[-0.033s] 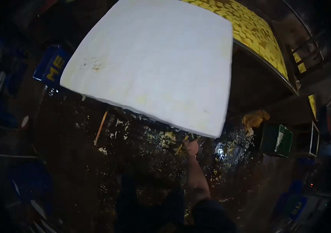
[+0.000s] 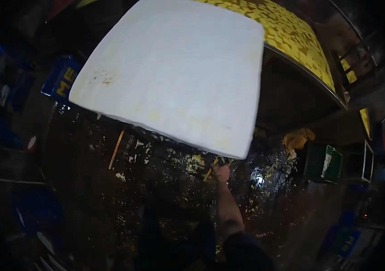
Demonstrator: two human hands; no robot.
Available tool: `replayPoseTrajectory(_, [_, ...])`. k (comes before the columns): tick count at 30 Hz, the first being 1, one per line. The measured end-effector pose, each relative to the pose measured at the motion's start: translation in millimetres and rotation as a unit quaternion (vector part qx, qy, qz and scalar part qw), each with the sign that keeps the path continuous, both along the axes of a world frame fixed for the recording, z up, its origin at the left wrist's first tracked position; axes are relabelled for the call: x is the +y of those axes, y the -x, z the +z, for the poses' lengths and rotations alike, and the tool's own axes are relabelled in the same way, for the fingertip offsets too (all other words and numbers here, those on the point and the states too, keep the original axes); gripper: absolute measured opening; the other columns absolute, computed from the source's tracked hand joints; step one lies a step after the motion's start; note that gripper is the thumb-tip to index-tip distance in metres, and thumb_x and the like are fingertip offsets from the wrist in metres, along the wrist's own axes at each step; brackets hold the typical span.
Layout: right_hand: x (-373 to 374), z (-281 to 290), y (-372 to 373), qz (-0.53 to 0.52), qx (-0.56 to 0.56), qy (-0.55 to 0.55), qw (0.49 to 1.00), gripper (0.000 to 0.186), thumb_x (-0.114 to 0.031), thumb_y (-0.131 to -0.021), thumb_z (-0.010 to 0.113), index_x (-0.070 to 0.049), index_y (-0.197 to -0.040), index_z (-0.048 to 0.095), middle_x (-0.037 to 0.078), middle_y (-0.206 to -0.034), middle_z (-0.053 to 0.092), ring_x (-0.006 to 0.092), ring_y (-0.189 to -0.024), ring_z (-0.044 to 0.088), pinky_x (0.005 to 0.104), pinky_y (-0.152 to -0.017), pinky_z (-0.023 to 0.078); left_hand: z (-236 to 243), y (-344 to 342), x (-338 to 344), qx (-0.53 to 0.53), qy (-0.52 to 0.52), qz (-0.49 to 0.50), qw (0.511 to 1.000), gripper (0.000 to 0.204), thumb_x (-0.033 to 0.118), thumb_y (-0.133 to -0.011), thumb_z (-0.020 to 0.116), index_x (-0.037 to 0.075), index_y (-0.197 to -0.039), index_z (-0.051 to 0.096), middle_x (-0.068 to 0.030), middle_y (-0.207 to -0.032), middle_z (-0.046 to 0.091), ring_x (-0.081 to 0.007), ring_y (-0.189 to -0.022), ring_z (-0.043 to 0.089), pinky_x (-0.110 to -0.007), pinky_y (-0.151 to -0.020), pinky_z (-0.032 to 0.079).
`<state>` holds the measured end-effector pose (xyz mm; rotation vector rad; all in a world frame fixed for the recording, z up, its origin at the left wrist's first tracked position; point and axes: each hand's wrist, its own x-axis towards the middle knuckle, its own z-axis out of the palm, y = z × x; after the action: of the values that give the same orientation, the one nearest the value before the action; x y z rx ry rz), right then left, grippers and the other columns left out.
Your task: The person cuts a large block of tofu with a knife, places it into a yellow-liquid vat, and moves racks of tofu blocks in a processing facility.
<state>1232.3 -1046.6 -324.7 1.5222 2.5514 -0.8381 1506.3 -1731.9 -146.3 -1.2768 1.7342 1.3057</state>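
A broad white slab (image 2: 165, 77) with faint yellow stains and a few dark specks fills the upper middle of the view. Just beyond its near edge, close to the right corner, is my right hand (image 2: 221, 172), at the end of a bare forearm. Its fingers look curled, but their tips are dim and partly lost against the slab's edge. A thin yellowish strip (image 2: 209, 172) shows beside the fingers; whether they touch it is unclear. My left hand is out of sight.
Pale and yellow scraps (image 2: 195, 162) litter the dark, wet floor. Yellow pieces (image 2: 291, 34) cover a surface behind the slab. To the right are an orange-brown bag (image 2: 297, 139) and a green crate (image 2: 332, 169). A blue container (image 2: 61, 81) stands left, and a thin orange-brown stick (image 2: 117, 149) lies near the slab.
The white slab's right side has shifted slightly left, bringing its corner nearer above my right hand. The hand itself has barely moved.
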Motion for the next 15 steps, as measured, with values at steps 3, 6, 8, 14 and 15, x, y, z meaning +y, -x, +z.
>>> replayPoseTrajectory(3, [-9,26,-18,-0.038,-0.046,0.071,0.996,0.059,-0.04,-0.067,0.078,0.001,-0.107,0.064,0.025,-0.096,0.068,0.0413,-0.093,0.065,0.0475,-0.083,0.052,36,-60,47,0.03,0.03,0.002,0.999,0.06,0.025,-0.091,0.064,0.004,-0.141,0.037,-0.0113,-0.107,0.062,-0.0225,-0.085,0.064,-0.039,-0.068,0.056])
replayPoseTrajectory(6, [72,29,-69,-0.131,0.005,0.108,0.986,0.054,-0.036,-0.066,0.077,0.006,-0.098,0.065,0.028,-0.102,0.066,0.0427,-0.096,0.064,0.0488,-0.084,0.052,35,-47,122,0.108,-0.016,-0.071,0.991,0.059,0.026,-0.091,0.064,0.003,-0.14,0.04,-0.0111,-0.107,0.062,-0.0224,-0.085,0.064,-0.039,-0.069,0.056])
replayPoseTrajectory(8, [126,34,-96,-0.139,0.085,0.08,0.983,0.044,-0.03,-0.069,0.077,0.004,-0.095,0.068,0.024,-0.095,0.068,0.0387,-0.088,0.067,0.0459,-0.08,0.052,20,5,192,0.14,0.02,-0.166,0.976,0.06,0.023,-0.089,0.066,0.004,-0.139,0.04,-0.0114,-0.108,0.063,-0.0217,-0.091,0.063,-0.036,-0.075,0.054])
replayPoseTrajectory(14, [188,260,-66,-0.109,0.32,0.382,0.86,0.02,-0.019,-0.083,0.069,-0.001,-0.086,0.063,0.009,-0.071,0.065,0.0136,-0.047,0.052,0.0309,-0.043,0.039,106,139,450,0.219,-0.115,-0.285,0.926,0.07,0.027,-0.085,0.072,0.005,-0.142,0.038,-0.0166,-0.13,0.055,-0.0227,-0.119,0.054,-0.037,-0.103,0.041])
replayPoseTrajectory(15, [187,323,-47,-0.077,0.366,0.388,0.842,0.019,-0.02,-0.087,0.066,-0.002,-0.086,0.06,0.008,-0.069,0.063,0.0117,-0.043,0.047,0.0281,-0.039,0.034,121,153,484,0.285,-0.075,-0.374,0.88,0.074,0.031,-0.084,0.074,0.005,-0.142,0.037,-0.0186,-0.134,0.052,-0.0269,-0.122,0.051,-0.04,-0.105,0.04])
